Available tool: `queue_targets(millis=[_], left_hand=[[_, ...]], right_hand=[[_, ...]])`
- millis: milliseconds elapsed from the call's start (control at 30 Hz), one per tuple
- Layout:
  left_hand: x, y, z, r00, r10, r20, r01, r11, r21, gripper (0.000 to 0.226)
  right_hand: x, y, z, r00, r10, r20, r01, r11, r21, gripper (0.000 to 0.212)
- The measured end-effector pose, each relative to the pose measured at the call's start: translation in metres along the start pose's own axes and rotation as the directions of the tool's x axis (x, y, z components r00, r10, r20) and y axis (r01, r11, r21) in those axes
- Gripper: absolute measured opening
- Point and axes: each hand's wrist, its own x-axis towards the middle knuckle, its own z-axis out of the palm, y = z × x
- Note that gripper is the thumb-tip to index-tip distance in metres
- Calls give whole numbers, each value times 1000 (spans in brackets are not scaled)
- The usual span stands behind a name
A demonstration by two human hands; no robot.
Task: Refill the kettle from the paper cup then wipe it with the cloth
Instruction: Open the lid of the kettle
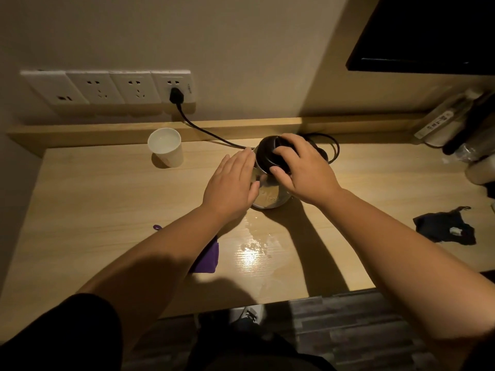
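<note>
The right hand (pixel 302 170) has its grip closed on the black lid (pixel 270 156) of the kettle (pixel 270 196), the left hand (pixel 233 183) lies open and flat against its side, and the paper cup (pixel 166 148) stands apart on the table (pixel 107 210)

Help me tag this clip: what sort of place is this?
Probably a hotel room: a wall-fixed wooden desk under a socket strip, a small electric kettle, a paper cup.

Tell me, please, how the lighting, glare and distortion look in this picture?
Head view: dim, warm light; both arms throw long shadows over the desk; glare on the wet patch in front of the kettle; wide-angle bend curves the socket strip; the screen and the right-edge clutter are lost in dark.
</note>
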Motion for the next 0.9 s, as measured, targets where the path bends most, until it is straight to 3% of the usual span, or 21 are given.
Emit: queue_targets(millis=[200, 400, 500, 700, 900], left_hand=[[0, 1, 1, 1000, -20, 9, 20, 1000, -2, 62], [0, 3, 2, 999, -35, 5, 35, 999, -8, 62], [0, 4, 2, 999, -41, 12, 41, 999, -3, 63], [-1, 6, 0, 999, -49, 18, 49, 999, 1, 62], [-2, 4, -8, 999, -27, 40, 26, 999, 31, 64]], right_hand=[[-9, 8, -10, 980, 195, -42, -177, 948, 266, 52], [-29, 4, -6, 847, 513, -138, -376, 762, 527, 32], [-34, 3, -5, 769, 633, -91, -459, 645, 612, 26], [-34, -7, -11, 751, 660, 10, -485, 541, 687, 41], [-37, -4, -10, 771, 636, -39, -442, 578, 685, 34]])
